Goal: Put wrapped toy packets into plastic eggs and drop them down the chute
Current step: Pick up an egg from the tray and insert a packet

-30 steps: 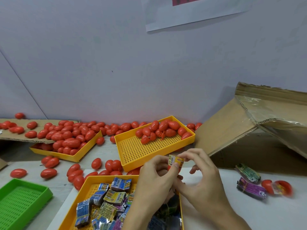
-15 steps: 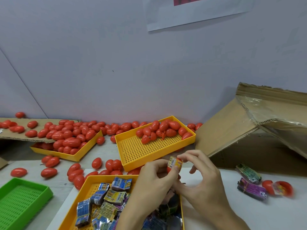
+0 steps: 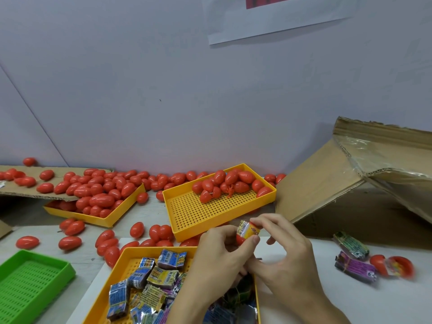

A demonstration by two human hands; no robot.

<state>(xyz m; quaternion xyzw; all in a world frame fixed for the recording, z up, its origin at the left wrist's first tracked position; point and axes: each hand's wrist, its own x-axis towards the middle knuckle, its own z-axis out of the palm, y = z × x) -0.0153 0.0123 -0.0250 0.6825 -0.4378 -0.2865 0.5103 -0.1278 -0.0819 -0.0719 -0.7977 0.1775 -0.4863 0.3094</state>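
My left hand [image 3: 217, 256] grips a red plastic egg half [image 3: 240, 239] above the near tray. A yellow wrapped toy packet [image 3: 248, 230] sticks out of the egg's top, and my right hand [image 3: 284, 256] pinches it with thumb and fingertips. Most of the egg is hidden by my fingers. The near yellow tray [image 3: 131, 256] holds several wrapped packets [image 3: 163, 274]. Behind my hands, a yellow tray [image 3: 187, 216] carries several red eggs [image 3: 231, 181]. The cardboard chute [image 3: 327, 183] slopes up at the right.
A third yellow tray [image 3: 109, 218] piled with red eggs sits at left under a cardboard sheet [image 3: 14, 190]. Loose eggs [image 3: 109, 244] scatter over the table. A green tray [image 3: 30, 279] lies at the bottom left. Two packets [image 3: 353, 265] and an open egg [image 3: 395, 265] lie at right.
The packet has tilted and gone a little deeper into the egg half. Both hands stay in nearly the same place above the near tray.
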